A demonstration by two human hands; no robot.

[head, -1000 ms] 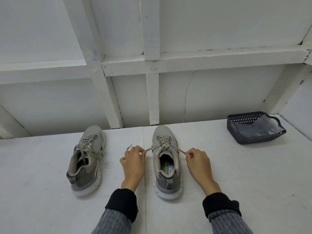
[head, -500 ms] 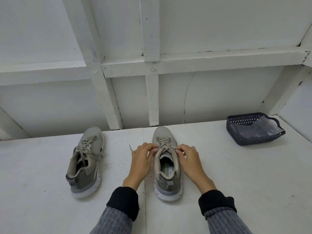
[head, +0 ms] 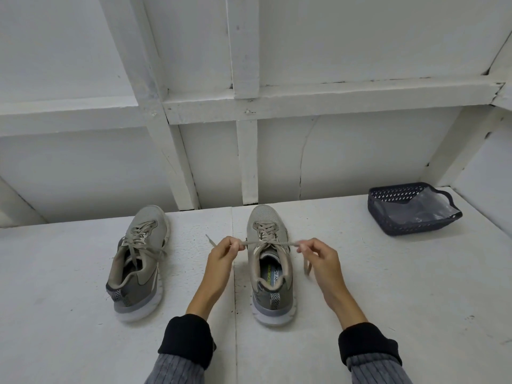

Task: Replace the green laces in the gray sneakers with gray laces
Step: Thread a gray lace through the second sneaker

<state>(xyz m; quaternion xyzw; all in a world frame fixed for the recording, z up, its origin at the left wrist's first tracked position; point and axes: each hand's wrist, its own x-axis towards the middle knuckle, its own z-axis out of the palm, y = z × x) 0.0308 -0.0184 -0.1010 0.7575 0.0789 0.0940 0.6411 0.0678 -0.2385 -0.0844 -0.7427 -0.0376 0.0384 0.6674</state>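
Sneakers, 2 in number, stand on a white painted work surface with toes pointing away from the camera, towards a white timber-framed wall.

Item 1: the left gray mesh sneaker with white sole stands at the left, turned slightly to the right. It is fully laced with a gray lace, whose ends lie loose across the tongue and collar. No hand touches it.

Item 2: the left hand, emerging from a black cuff over a gray ribbed sleeve, is between the 2 shoes. Thumb and forefinger are curled and pinch one end of a gray flat shoelace; the tip of that end sticks out to the left past the hand.

Item 3: the right gray mesh sneaker with white sole stands at centre, upright and straight. The gray flat shoelace is threaded through its eyelets and drawn taut, level, across the top of the tongue between both hands, which are held just above the surface.

Item 4: the right hand is just right of this shoe. Thumb and forefinger pinch the other end of the lace; the remaining fingers are loosely curled. The free tail hangs down below the hand.

Item 5: a dark blue perforated plastic basket sits at the far right, well apart from the shoes, holding a clear plastic bag. The bag's contents cannot be told.
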